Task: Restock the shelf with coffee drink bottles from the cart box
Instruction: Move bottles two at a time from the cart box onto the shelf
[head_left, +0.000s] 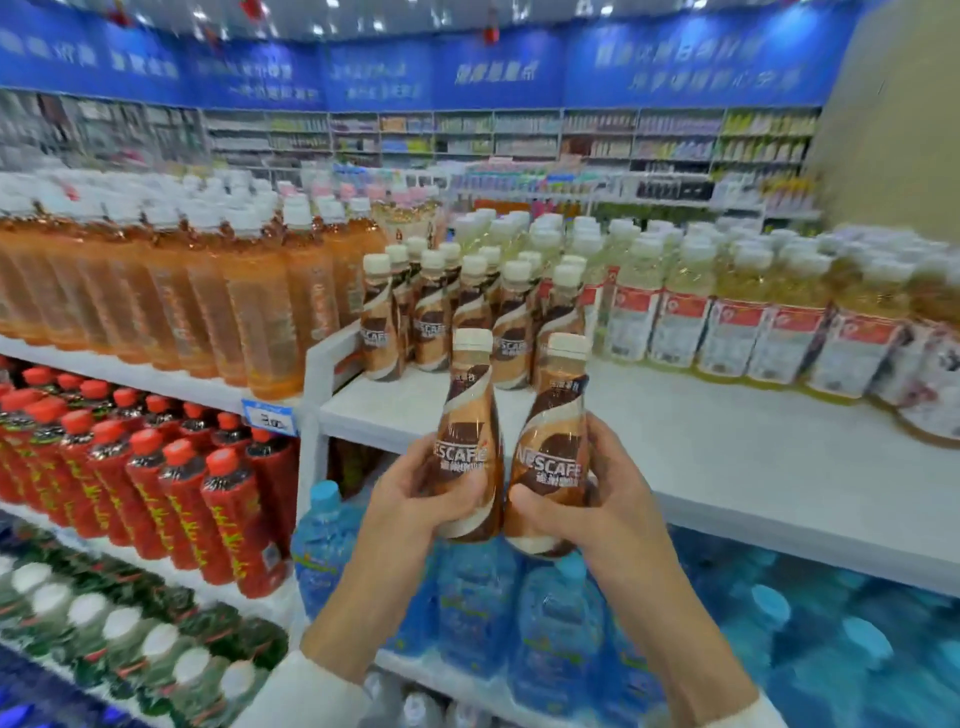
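I hold two brown coffee drink bottles with cream caps, upright and side by side, in front of the white shelf. My left hand grips the left bottle around its lower half. My right hand grips the right bottle the same way. Just beyond them, several matching coffee bottles stand in rows at the back left of that shelf. The cart box is out of view.
Orange tea bottles fill the shelf to the left, with red-capped bottles below them. Pale yellow drink bottles line the back right of the white shelf. Blue water jugs sit on the level underneath.
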